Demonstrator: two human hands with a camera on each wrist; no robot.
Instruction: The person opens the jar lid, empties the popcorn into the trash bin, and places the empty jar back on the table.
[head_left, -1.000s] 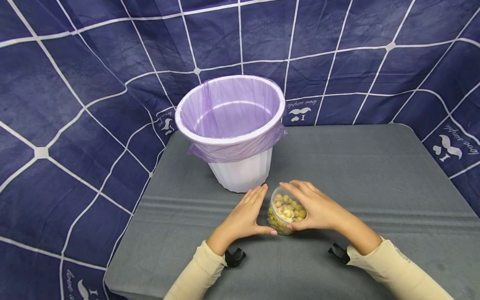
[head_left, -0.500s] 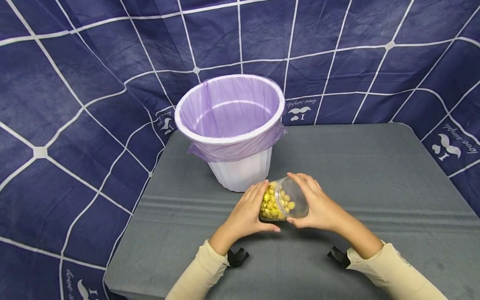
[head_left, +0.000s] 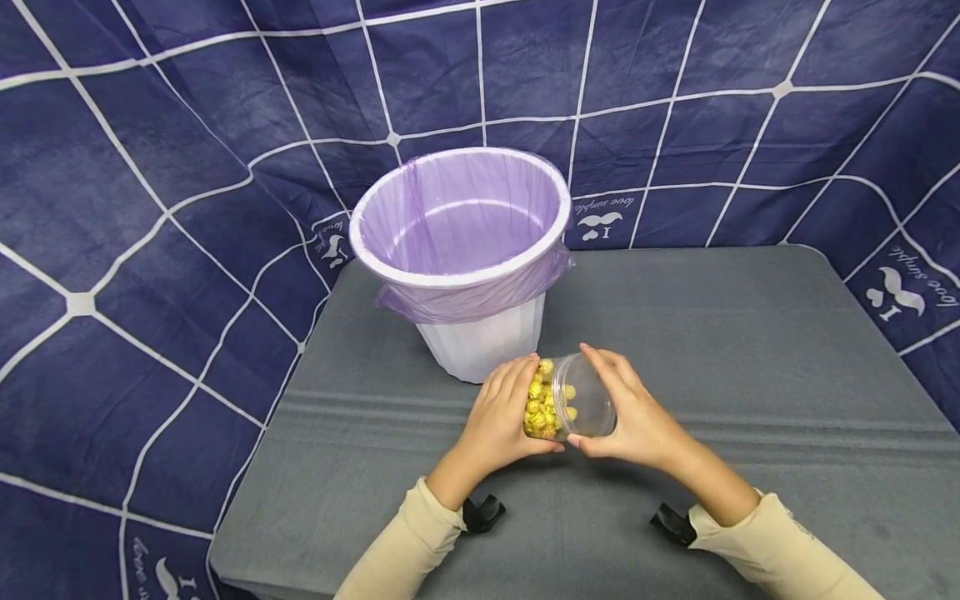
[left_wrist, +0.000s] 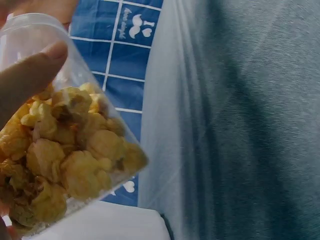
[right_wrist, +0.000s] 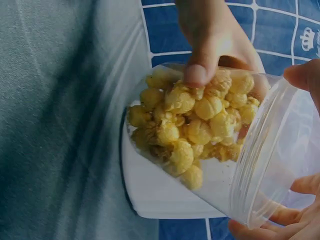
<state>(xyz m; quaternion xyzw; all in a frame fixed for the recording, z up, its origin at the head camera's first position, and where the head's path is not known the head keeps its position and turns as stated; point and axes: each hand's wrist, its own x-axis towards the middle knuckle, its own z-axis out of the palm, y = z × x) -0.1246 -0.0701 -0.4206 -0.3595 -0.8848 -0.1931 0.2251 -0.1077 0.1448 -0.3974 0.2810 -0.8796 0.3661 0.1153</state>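
A clear plastic jar [head_left: 591, 398] of yellow popcorn [head_left: 542, 408] lies tipped on its side between both hands, in front of a bin. My left hand [head_left: 495, 421] grips the jar's base end, its thumb along the near side. At the other end my right hand [head_left: 637, 417] holds the clear rim, fingers over the top and thumb below. In the right wrist view the ridged rim [right_wrist: 247, 155] shows between the right fingers. Whether a lid covers the mouth is hard to tell. Most popcorn [left_wrist: 75, 150] has gathered at the base end.
A white bin [head_left: 483, 342] with a purple liner [head_left: 480, 308] stands just behind the hands on a grey cloth-covered surface [head_left: 712, 333]. Dark blue curtains [head_left: 675, 50] with white grid lines hang at the back and sides.
The jar has gone from nearly upright to lying sideways, its base swinging left into my left hand. Popcorn has slid away from the rim end. My left hand, apart from the jar before, now grips it.
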